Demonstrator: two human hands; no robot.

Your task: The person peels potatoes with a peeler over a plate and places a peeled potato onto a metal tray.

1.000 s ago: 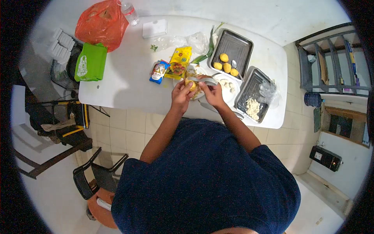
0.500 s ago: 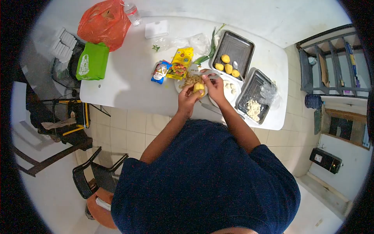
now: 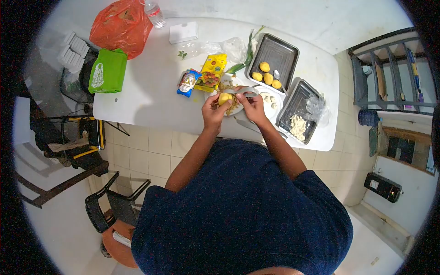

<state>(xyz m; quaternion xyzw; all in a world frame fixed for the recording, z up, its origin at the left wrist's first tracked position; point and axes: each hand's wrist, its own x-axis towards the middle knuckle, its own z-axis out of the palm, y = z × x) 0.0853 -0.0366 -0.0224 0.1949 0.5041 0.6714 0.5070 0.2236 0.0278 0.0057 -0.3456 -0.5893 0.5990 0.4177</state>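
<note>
White tabletop [image 3: 146,98] below, the potato [image 3: 225,98] gripped in the left hand [image 3: 213,111], a peeler [image 3: 246,91] in the right [image 3: 253,110]

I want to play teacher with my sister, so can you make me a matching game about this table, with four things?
1. left hand
2. right hand
3. bottle
4. blue packet

A. beside the yellow packet
B. holds a grey tool
C. holds a yellow potato
D. clear, beside the red bag

Right pairs: 1-C, 2-B, 3-D, 4-A
</note>
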